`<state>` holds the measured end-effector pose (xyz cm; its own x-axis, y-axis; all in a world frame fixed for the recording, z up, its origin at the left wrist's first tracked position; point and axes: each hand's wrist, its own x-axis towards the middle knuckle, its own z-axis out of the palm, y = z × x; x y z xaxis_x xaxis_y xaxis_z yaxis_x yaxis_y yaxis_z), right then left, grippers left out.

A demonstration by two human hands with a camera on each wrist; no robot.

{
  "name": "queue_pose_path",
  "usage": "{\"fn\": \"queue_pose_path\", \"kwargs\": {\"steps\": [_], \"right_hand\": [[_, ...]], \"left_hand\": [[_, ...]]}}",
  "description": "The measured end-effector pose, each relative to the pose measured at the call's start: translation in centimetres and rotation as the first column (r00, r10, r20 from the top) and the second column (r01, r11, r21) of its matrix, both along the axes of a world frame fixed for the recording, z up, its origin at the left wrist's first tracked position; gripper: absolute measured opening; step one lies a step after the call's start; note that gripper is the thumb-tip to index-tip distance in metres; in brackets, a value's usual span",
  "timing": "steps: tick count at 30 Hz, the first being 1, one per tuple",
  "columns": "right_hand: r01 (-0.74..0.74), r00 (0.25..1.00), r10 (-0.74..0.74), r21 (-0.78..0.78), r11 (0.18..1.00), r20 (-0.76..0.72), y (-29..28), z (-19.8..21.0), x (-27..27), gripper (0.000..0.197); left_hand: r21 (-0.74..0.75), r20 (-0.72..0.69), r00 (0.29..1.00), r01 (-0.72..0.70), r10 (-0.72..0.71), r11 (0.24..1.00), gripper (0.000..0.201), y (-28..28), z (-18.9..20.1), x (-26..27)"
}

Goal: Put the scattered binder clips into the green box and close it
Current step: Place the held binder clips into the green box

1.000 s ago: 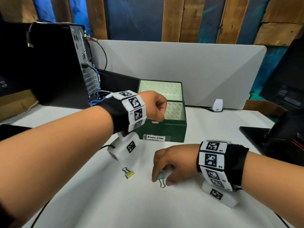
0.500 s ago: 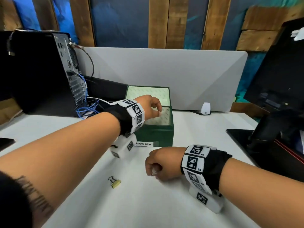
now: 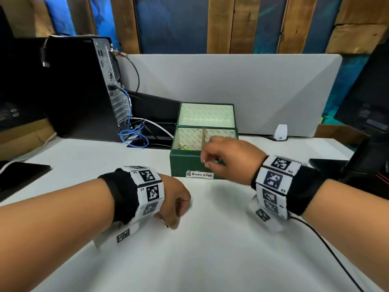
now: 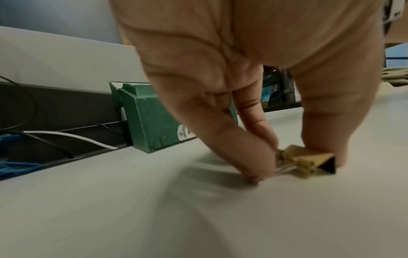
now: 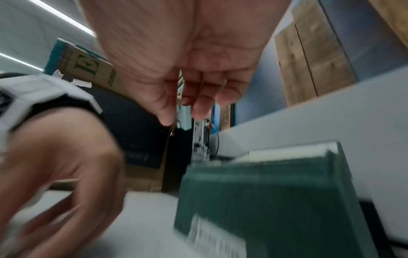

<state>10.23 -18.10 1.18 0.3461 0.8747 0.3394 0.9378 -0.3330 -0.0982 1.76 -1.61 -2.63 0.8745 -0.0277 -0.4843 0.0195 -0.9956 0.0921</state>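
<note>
A: Binder clip, the gold one, lies on the white bench on the near side of the green box, and the left hand pinches it between thumb and fingertips, the clip touching the bench.

B: And the right hand?

A: The right hand hangs in the air in front of the green box, at its front wall just above the label. Its fingers are curled toward the thumb with something thin and metallic between them; I cannot tell what it is.

B: How does the green box stand?

A: Open, its lid tipped up at the back. A few clips lie in its near left corner.

B: Behind the green box?

A: A grey divider panel runs just behind it. To the left of the box stands a black computer tower with blue cables.
</note>
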Motion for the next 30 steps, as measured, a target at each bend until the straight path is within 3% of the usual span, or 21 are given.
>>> {"fn": "queue_pose_path", "kwargs": {"steps": [4,10,13,16,18,20,22,25,28,30], "right_hand": [[0.027,0.999,-0.034,0.227,0.973,0.026,0.3,3.6,0.5,0.010],[0.062,0.995,-0.093,0.477,0.877,0.041,0.4,5.6,2.7,0.012],[0.221,0.975,-0.205,0.318,0.922,-0.084,0.8,3.8,4.8,0.019],[0.371,0.915,-0.367,-0.007,0.929,-0.169,0.3,1.2,5.9,0.038],[0.412,0.896,-0.411,-0.029,0.911,-0.167,-0.6,0.5,5.8,0.040],[0.424,0.893,-0.416,0.010,0.906,-0.174,-1.6,0.3,5.5,0.038],[0.440,0.881,-0.428,0.018,0.898,-0.202,-2.6,0.2,5.3,0.035],[0.473,0.845,-0.454,-0.001,0.881,-0.284,-4.0,0.0,5.5,0.031],[0.521,0.790,-0.479,0.005,0.854,-0.383,-5.5,-0.3,6.1,0.022],[0.554,0.744,-0.490,0.008,0.833,-0.455,-6.1,-0.5,6.8,0.016]], "left_hand": [[0.009,0.022,0.998,0.060,-0.061,0.998,0.018,0.2,-0.2,0.1],[0.019,0.192,0.978,0.083,-0.085,0.996,0.017,-0.1,1.5,0.5],[-0.109,0.396,0.918,0.021,0.024,0.994,0.018,0.2,4.1,1.6],[-0.354,0.611,0.764,0.029,0.207,0.935,0.017,0.1,7.0,3.4],[-0.458,0.689,0.659,0.072,0.302,0.886,0.018,-0.3,8.4,5.1],[-0.522,0.707,0.603,0.091,0.370,0.848,0.017,-1.0,9.1,6.9],[-0.575,0.683,0.599,0.089,0.418,0.813,0.011,-1.8,9.0,8.3],[-0.567,0.651,0.629,0.029,0.426,0.823,0.035,-1.7,7.5,9.8],[-0.464,0.637,0.591,-0.219,0.495,0.858,0.066,0.3,5.2,10.1],[-0.446,0.564,0.560,-0.413,0.607,0.794,0.082,2.0,3.7,9.5]]}}
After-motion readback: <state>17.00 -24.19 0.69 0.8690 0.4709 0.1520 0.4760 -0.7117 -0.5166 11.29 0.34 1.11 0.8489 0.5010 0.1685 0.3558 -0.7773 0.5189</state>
